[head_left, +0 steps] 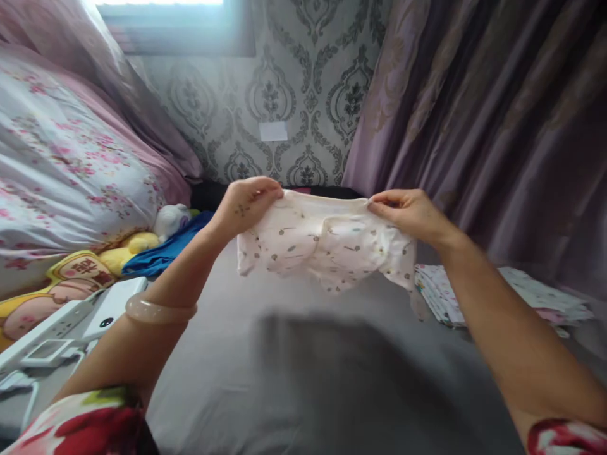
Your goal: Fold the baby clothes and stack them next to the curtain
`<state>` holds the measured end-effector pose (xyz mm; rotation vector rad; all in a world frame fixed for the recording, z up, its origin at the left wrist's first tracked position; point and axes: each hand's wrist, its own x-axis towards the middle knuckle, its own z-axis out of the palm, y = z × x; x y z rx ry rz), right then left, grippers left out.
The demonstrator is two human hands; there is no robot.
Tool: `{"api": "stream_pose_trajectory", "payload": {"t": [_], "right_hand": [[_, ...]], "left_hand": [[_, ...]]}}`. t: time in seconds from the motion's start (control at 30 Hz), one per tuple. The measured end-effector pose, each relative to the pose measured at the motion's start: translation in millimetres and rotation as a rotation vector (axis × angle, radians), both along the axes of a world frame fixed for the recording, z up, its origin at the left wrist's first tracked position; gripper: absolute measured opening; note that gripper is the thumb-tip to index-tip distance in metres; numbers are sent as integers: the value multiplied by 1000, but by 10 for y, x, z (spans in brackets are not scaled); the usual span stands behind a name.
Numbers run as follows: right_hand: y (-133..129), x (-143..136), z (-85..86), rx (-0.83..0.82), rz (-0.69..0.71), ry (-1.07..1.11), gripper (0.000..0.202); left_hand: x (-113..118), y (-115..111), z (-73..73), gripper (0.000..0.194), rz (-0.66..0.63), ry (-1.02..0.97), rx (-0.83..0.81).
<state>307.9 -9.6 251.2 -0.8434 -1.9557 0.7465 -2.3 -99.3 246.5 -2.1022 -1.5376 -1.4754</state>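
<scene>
A small pale pink printed garment, which looks like a baby's top or pants, hangs stretched in the air above the grey bed sheet. My left hand pinches its upper left corner, and a pale bangle circles that forearm. At the upper right corner, the thumb and fingers of my right hand are closed on the cloth. The top edge runs nearly straight between both hands. Its lower part droops in loose folds, apart from the sheet.
Folded printed clothes lie in stacks on the right. Along the left are a white power strip, a white box, a blue cloth, soft toys and floral bedding. Behind stand a patterned wall and purple curtains.
</scene>
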Motion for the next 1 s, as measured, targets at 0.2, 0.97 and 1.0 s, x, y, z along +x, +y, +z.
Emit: {"api": "stream_pose_trajectory", "payload": {"t": [0.2, 0.97, 1.0], "right_hand": [[104, -24, -66, 295, -202, -113, 33], [-442, 235, 87, 49, -81, -8, 40], [-399, 218, 61, 55, -73, -40, 41]], "left_hand": [[-16, 111, -5, 19, 60, 106, 10], [96, -284, 67, 20, -123, -269, -106], [87, -231, 39, 21, -146, -252, -164]]}}
